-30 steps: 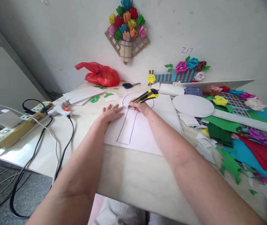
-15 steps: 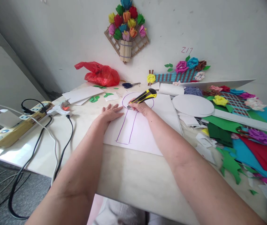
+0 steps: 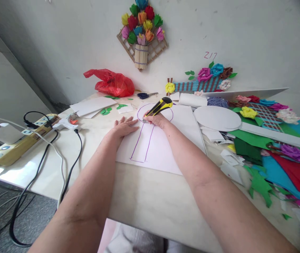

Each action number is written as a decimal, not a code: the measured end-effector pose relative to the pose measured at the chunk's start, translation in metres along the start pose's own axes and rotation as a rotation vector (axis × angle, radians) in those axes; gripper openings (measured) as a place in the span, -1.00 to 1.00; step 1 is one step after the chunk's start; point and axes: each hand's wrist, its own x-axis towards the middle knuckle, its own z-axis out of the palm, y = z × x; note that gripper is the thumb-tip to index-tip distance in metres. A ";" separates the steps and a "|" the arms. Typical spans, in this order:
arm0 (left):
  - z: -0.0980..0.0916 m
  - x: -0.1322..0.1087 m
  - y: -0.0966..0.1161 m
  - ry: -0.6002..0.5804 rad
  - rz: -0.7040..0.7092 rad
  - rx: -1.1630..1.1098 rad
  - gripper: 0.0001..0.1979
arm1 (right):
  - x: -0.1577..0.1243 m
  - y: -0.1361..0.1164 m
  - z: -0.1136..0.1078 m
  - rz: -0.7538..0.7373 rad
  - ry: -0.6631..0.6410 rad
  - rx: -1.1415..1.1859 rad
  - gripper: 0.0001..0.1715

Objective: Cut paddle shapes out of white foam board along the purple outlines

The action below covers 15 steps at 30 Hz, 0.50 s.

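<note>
My right hand (image 3: pixel 158 121) grips a yellow and black utility knife (image 3: pixel 159 106), its blade tip down on a white sheet (image 3: pixel 163 147) where a purple outline of a round head on a long stem is drawn. The tip rests near the joint of circle and stem. My left hand (image 3: pixel 125 127) lies flat with fingers spread on the sheet's left edge, just left of the outline.
A power strip (image 3: pixel 15 144) with cables and a glue gun (image 3: pixel 66 123) lie at the left. A red plastic bag (image 3: pixel 111 83), scissors (image 3: pixel 146 95) and white sheets sit at the back. A white disc (image 3: pixel 217 118) and coloured paper scraps and flowers crowd the right.
The knife handle has swung slightly left and more upright as my right hand shifts a little left along the outline. My left hand stays put.
</note>
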 end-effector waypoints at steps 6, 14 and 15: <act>0.001 -0.001 0.000 0.019 0.001 0.015 -0.41 | -0.001 -0.003 0.000 -0.014 -0.023 -0.008 -0.94; -0.003 -0.002 0.003 -0.011 -0.006 0.010 -0.40 | -0.004 -0.006 0.001 0.022 -0.003 -0.002 -0.93; -0.003 -0.002 0.003 -0.012 -0.008 0.006 -0.40 | -0.004 -0.006 0.001 0.022 -0.002 -0.005 -0.93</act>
